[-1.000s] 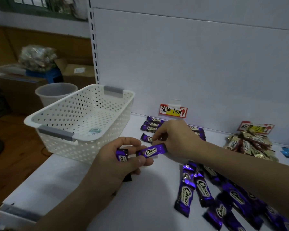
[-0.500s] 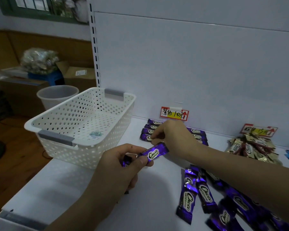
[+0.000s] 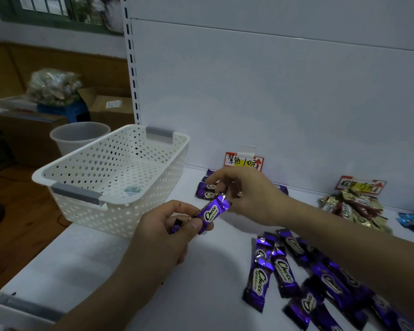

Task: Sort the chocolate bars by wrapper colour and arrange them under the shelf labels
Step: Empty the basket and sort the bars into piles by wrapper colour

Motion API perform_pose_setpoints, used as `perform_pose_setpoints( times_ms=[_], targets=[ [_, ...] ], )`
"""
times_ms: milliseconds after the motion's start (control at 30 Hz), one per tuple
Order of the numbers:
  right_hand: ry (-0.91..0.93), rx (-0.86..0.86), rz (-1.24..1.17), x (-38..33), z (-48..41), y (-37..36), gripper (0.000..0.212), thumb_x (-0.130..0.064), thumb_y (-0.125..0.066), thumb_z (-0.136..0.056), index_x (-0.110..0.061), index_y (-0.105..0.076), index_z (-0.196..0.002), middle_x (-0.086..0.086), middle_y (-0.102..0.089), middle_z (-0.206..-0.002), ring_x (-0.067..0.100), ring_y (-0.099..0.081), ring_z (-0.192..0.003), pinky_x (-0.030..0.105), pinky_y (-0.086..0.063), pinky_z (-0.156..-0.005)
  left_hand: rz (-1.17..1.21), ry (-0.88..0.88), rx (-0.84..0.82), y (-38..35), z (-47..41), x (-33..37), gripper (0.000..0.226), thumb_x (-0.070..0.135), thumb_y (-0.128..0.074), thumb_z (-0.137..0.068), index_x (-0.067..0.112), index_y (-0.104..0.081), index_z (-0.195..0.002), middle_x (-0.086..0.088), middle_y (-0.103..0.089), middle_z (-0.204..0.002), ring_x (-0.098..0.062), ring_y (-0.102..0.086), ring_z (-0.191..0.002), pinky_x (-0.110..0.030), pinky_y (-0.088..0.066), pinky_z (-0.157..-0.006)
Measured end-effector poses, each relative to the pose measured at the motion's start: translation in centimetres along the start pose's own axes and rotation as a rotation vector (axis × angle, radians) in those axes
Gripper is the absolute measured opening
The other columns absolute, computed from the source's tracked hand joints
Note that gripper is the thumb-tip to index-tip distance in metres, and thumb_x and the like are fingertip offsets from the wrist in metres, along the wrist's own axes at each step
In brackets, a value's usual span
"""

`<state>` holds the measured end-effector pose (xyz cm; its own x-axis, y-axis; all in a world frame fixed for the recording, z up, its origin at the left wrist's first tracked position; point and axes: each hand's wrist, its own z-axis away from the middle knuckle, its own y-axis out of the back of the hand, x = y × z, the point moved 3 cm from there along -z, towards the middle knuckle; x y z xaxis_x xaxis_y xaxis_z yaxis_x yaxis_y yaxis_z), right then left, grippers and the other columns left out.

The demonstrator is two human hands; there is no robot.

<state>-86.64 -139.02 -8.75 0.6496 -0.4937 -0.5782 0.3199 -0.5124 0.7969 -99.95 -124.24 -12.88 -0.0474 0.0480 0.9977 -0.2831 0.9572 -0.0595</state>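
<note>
Over the shelf (image 3: 93,259), glossy purple "Choco" bar (image 3: 212,212).

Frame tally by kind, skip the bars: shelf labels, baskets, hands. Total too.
Shelf labels: 2 (left label, right label)
White basket: 1
Hands: 2 (left hand gripping a purple bar, right hand)
Total: 5
</note>
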Motion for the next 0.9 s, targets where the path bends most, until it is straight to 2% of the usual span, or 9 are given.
perform_pose_setpoints(
  times_ms=[67, 133, 333, 400, 500, 600, 733, 800, 900],
  targets=[
    [0.058, -0.156, -0.149, -1.3, 2.0, 0.7, 0.055, -0.004, -0.081, -0.080, -0.030, -0.063, -0.125, -0.010, -0.066, -0.104, 0.014, -0.066, -0.084, 0.026, -0.058, -0.072, -0.010, 0.003, -0.006, -0.1, -0.1, -0.1, 0.007, -0.001, -0.059, -0.096, 0.000, -0.065, -0.097, -0.013, -0.077, -0.084, -0.013, -0.028, -0.039, -0.016, -0.027, -0.037],
    [0.093, -0.179, -0.207, -2.1, 3.7, 1.0, 0.050, -0.004, -0.083, -0.078, -0.026, -0.065, -0.119, -0.007, -0.067, -0.111, 0.019, -0.069, -0.092, 0.034, -0.061, -0.075, -0.041, 0.010, -0.018, -0.4, -0.4, 0.0, 0.006, 0.001, -0.060, -0.095, 0.001, -0.066, -0.097, -0.012, -0.076, -0.079, -0.012, -0.029, -0.038, -0.016, -0.027, -0.037],
    [0.128, 0.136, -0.074, -1.0, 5.6, 2.5, 0.023, -0.017, -0.084, -0.080, -0.030, -0.070, -0.094, -0.009, -0.071, -0.090, 0.016, -0.068, -0.079, 0.040, -0.058, -0.074, -0.165, -0.011, -0.126, -2.9, -2.2, 1.7, 0.006, 0.014, -0.063, -0.097, 0.009, -0.067, -0.097, -0.004, -0.072, -0.067, -0.008, -0.032, -0.036, -0.016, -0.026, -0.038],
    [0.080, 0.198, -0.037, -0.2, 5.9, 3.2, 0.014, -0.027, -0.083, -0.081, -0.029, -0.072, -0.091, -0.011, -0.071, -0.085, 0.013, -0.068, -0.078, 0.038, -0.057, -0.073, -0.157, 0.055, -0.094, -3.2, -3.2, 1.7, 0.009, 0.016, -0.060, -0.098, 0.009, -0.065, -0.095, 0.001, -0.053, -0.052, -0.011, -0.029, -0.039, -0.018, -0.022, -0.042],
    [-0.077, 0.170, -0.013, 2.0, 5.5, 3.4, 0.007, -0.031, -0.080, -0.084, -0.030, -0.077, -0.090, -0.012, -0.072, -0.082, 0.010, -0.066, -0.078, 0.039, -0.057, -0.077, 0.096, 0.222, -0.094, -3.9, -4.3, 1.0, 0.024, 0.000, -0.038, -0.084, 0.006, -0.058, -0.095, -0.002, -0.035, -0.060, -0.014, -0.025, -0.047, -0.025, -0.015, -0.052],
    [-0.223, 0.119, -0.009, 4.0, 5.1, 3.3, 0.007, -0.024, -0.075, -0.089, -0.029, -0.078, -0.093, -0.006, -0.073, -0.080, 0.012, -0.069, -0.078, 0.037, -0.058, -0.079, 0.280, 0.228, -0.090, -3.9, -4.5, 0.0, 0.046, -0.020, -0.019, -0.080, 0.002, -0.057, -0.097, -0.007, -0.041, -0.070, -0.017, -0.039, -0.055, -0.027, -0.026, -0.052],
    [-0.269, 0.065, 0.129, 5.0, 5.1, 3.1, 0.010, -0.022, -0.072, -0.091, -0.032, -0.074, -0.092, -0.008, -0.068, -0.073, -0.001, -0.059, -0.062, 0.010, -0.043, -0.057, 0.342, 0.124, -0.131, -2.9, -4.0, -0.5, 0.029, -0.016, -0.042, -0.098, 0.001, -0.063, -0.109, -0.012, -0.066, -0.083, -0.029, -0.074, -0.084, -0.031, -0.059, -0.064],
    [-0.248, 0.027, 0.215, 4.9, 5.2, 2.6, 0.008, -0.024, -0.071, -0.092, -0.031, -0.075, -0.095, -0.013, -0.067, -0.077, -0.003, -0.059, -0.067, 0.009, -0.040, -0.058, 0.340, 0.111, -0.110, -2.5, -3.9, -0.5, 0.025, -0.009, -0.046, -0.099, 0.002, -0.063, -0.115, -0.012, -0.076, -0.097, -0.032, -0.075, -0.096, -0.034, -0.063, -0.073],
    [-0.172, 0.089, 0.292, 4.4, 5.5, 2.6, 0.008, -0.027, -0.069, -0.092, -0.031, -0.073, -0.098, -0.019, -0.066, -0.088, -0.002, -0.059, -0.078, 0.013, -0.043, -0.067, 0.311, 0.098, -0.080, -2.6, -4.0, -0.5, 0.019, -0.004, -0.048, -0.101, 0.000, -0.061, -0.114, -0.015, -0.076, -0.106, -0.031, -0.075, -0.096, -0.036, -0.063, -0.072]
  ],
)
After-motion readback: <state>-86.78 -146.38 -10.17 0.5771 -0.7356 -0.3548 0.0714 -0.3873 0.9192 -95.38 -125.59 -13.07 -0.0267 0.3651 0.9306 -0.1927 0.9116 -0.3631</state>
